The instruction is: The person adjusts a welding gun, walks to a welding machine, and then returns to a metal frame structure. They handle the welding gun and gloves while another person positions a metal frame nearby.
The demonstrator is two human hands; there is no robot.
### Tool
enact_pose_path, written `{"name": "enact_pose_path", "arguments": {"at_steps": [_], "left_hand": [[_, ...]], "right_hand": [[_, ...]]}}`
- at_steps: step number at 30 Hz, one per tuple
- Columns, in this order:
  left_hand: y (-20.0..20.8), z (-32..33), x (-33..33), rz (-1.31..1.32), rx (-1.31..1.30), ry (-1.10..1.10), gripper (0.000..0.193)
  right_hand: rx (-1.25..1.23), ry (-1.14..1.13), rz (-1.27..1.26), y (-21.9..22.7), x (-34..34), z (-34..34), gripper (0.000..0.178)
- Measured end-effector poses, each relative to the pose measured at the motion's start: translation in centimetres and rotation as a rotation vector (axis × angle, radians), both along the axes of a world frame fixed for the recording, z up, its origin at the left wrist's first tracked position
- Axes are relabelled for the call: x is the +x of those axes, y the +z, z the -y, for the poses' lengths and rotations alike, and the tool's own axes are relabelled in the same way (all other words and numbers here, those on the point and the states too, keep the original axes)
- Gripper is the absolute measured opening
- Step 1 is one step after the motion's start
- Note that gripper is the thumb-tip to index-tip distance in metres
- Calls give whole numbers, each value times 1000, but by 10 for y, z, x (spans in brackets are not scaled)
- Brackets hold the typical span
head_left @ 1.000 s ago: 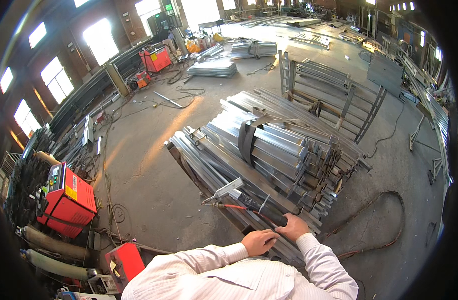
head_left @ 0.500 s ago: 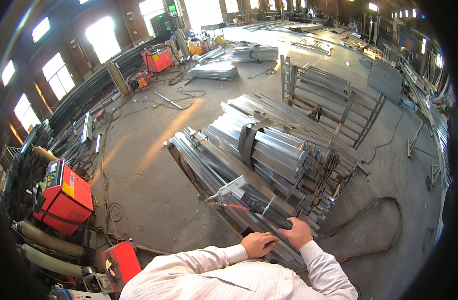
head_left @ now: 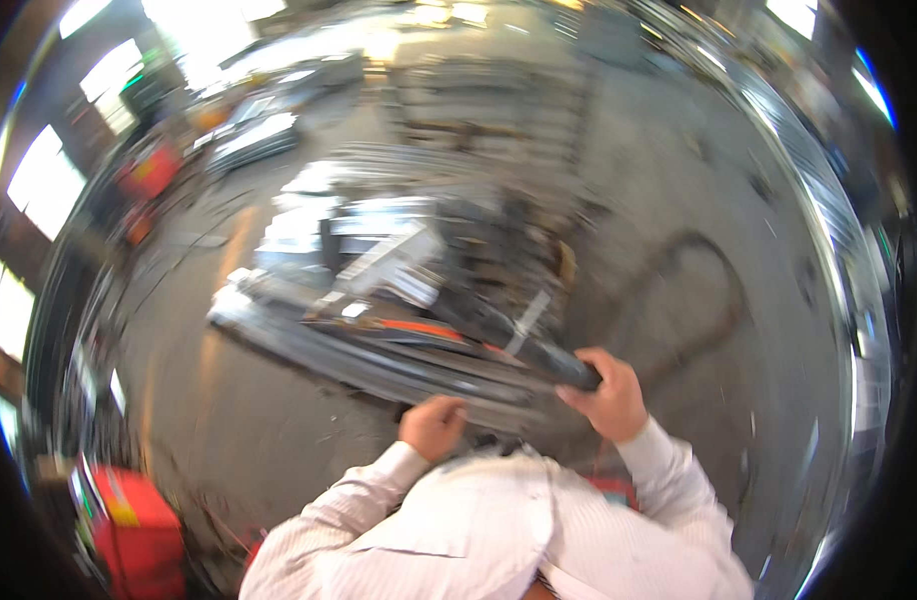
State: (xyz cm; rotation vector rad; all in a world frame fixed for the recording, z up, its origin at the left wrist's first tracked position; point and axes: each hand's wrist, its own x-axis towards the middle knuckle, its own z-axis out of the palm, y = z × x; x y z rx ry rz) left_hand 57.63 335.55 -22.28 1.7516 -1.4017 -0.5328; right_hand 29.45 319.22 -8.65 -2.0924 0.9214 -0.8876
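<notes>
My right hand is wrapped round the end of a dark tubular tool, whose exact kind the blur hides. A pale strip sticks out from its body, an orange-red line runs along it, and a pale blocky metal head shows at its far end. The tool is over a stack of long metal profiles, and I cannot tell whether it touches them. My left hand is closed at the stack's near side; what its fingers hold, if anything, is hidden.
A red machine stands at the lower left, another red machine farther off. A dark cable loop lies on the floor to the right. A metal rack stands beyond the stack, and long metal stock lines the right side.
The view has swung right and blurred. My right hand has lifted the dark tool's near end and shifted it nearer my body. My hands are farther apart, the left now curled tighter.
</notes>
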Motion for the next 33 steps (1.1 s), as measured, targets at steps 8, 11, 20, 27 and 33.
{"name": "enact_pose_path", "arguments": {"at_steps": [8, 11, 20, 27, 33], "left_hand": [[7, 30, -63, -57, 38, -279, 20], [11, 49, -98, -17, 80, -386, 20], [-10, 114, -180, -35, 102, -530, 19], [-73, 194, -181, 282, 252, -581, 26], [-85, 226, -179, 386, 335, -638, 29]], "right_hand": [[93, -642, 78, 40, -160, -30, 48], [215, -889, 209, 45, -224, -46, 47], [74, -1245, 547, 52, -371, -62, 36], [33, -1393, 635, 45, -411, 7, 26], [103, -1417, 652, 33, -443, 107, 26]]}}
